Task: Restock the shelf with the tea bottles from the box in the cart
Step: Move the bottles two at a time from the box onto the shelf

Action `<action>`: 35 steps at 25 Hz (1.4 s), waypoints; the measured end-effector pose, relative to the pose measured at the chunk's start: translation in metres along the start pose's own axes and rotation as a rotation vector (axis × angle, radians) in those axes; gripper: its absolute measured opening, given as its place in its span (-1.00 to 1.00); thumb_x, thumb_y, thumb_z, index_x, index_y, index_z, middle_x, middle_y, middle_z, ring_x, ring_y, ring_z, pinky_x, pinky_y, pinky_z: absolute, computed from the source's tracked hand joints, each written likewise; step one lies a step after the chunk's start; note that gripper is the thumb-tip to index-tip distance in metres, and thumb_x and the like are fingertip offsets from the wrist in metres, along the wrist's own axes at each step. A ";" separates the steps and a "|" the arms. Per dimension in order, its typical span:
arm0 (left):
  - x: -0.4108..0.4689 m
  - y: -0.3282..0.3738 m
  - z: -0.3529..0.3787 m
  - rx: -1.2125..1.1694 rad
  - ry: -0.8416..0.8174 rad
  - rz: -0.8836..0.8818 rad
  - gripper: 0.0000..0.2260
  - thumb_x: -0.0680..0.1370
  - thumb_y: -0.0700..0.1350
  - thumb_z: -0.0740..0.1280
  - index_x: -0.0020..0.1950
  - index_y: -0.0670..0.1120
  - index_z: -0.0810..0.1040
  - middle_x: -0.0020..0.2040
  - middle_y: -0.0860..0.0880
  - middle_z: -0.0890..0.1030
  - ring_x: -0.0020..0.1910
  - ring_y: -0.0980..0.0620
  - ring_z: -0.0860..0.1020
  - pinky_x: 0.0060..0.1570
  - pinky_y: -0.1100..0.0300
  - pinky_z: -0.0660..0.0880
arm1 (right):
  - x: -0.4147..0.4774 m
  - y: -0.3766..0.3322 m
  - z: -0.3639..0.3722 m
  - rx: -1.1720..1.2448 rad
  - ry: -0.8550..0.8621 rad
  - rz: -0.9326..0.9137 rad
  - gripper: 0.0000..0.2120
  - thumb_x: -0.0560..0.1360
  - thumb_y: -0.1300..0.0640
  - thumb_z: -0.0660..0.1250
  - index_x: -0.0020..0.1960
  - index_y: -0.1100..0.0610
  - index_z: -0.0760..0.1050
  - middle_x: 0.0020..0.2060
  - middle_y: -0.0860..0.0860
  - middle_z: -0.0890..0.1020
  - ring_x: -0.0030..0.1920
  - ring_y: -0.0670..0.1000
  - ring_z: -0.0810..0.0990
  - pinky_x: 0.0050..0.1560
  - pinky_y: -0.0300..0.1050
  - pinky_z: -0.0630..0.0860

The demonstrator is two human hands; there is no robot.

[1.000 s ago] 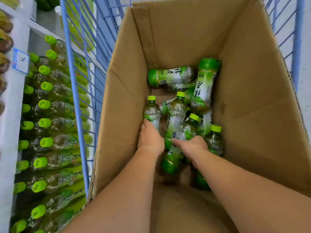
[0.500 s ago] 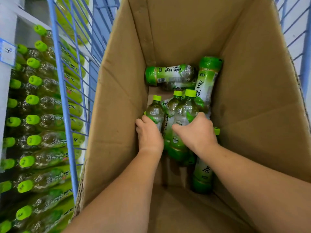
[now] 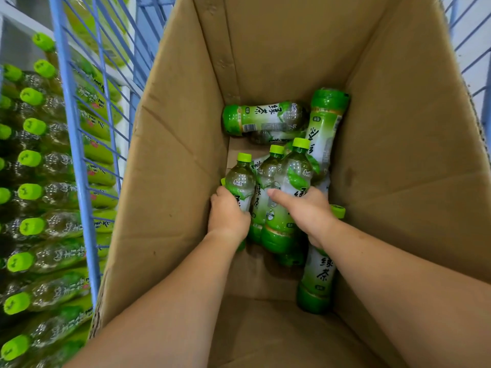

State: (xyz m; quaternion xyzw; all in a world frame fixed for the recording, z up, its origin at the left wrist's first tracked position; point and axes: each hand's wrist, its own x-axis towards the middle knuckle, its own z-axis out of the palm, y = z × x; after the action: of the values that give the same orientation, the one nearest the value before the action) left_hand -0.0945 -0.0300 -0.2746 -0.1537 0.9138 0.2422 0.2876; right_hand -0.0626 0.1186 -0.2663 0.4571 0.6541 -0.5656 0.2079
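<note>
Both my arms reach down into a deep cardboard box (image 3: 170, 160) standing in a blue wire cart (image 3: 77, 144). My left hand (image 3: 228, 213) grips an upright green tea bottle (image 3: 241, 179) with a lime cap. My right hand (image 3: 305, 211) grips two upright tea bottles (image 3: 288, 181) pressed together, thumb across their labels. More tea bottles lie loose on the box floor: one on its side at the back (image 3: 263, 118), one leaning against the right wall (image 3: 325, 120), one by my right wrist (image 3: 317, 277).
To the left, beyond the cart's wire side, a white shelf (image 3: 16, 19) holds several rows of the same lime-capped tea bottles (image 3: 39, 192). The box walls rise high around my forearms. More blue wire shows at the top right (image 3: 467, 35).
My right hand has taken hold of two bottles and stood them upright next to the one in my left hand. Both hands have lifted slightly. The view has drifted a little.
</note>
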 end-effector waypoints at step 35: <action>-0.207 0.032 -0.170 -0.469 -0.093 0.094 -0.59 0.33 0.08 0.50 0.11 0.07 0.48 -0.01 0.05 0.63 -0.05 -0.03 0.63 0.01 -0.11 0.63 | -0.238 -0.059 -0.087 -0.218 0.029 -0.163 -0.45 0.29 -0.03 0.52 0.18 0.08 0.39 0.00 0.04 0.59 -0.01 0.07 0.61 0.02 0.08 0.62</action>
State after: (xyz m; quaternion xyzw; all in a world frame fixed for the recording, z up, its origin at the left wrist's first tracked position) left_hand -0.0216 -0.0640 -0.0171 -0.1623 0.8246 0.4675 0.2741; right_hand 0.0274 0.1165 -0.0219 0.3852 0.7497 -0.4994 0.2002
